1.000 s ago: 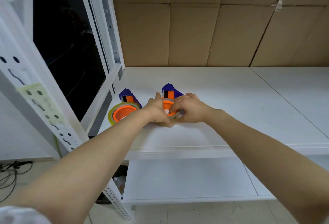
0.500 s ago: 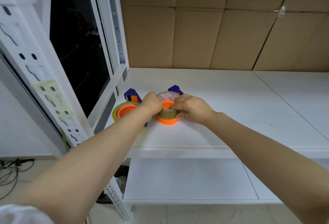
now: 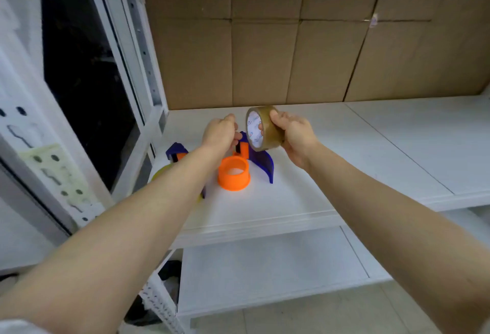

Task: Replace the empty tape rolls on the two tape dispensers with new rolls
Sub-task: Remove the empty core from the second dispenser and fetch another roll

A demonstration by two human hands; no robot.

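Lifted off the orange hub (image 3: 233,173), the brown tape roll (image 3: 262,129) now hangs above it in the right hand (image 3: 294,137), fingers curled round it. Cardboard sheets (image 3: 265,55) back the white shelf (image 3: 344,148) behind the hub. Left of it, the left forearm (image 3: 159,201) half hides a second dispenser (image 3: 176,152); the left hand (image 3: 220,134) grips the blue dispenser (image 3: 263,164).

brown tape roll (image 3: 265,128) aloft, on edge
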